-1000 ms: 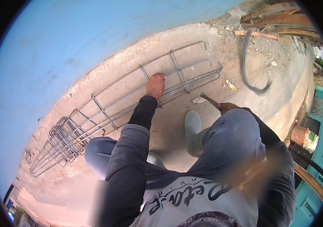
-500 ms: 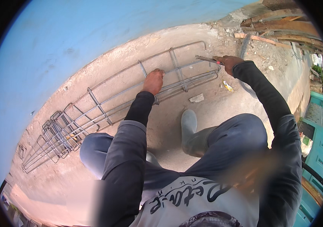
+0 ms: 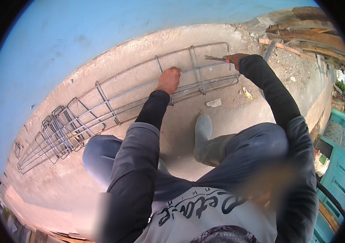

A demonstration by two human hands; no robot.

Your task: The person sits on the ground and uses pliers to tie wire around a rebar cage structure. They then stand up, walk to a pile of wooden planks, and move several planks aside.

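A long cage of steel rebar [image 3: 111, 101] lies on the concrete, its bars tied with square stirrups. My left hand [image 3: 169, 80] is closed on one of its long bars, beside a stirrup; the fingertips are partly hidden. My right hand [image 3: 237, 60] grips a pair of pliers [image 3: 217, 59] with a red patch on the handle. The pliers point left, over the cage near its right end. A thin wire loop shows faintly below their jaws.
Several loose stirrups [image 3: 61, 129] are bunched at the cage's left part. A blue wall [image 3: 87, 44] runs along the far side. A stone chunk [image 3: 213, 103] and a yellow wrapper [image 3: 247, 93] lie near my boot [image 3: 203, 127]. Timber [image 3: 306, 30] is piled at far right.
My right hand has shifted left along the cage with the pliers, their jaws now further in from the cage's end. The left hand stays on its bar. The whole view has shifted slightly.
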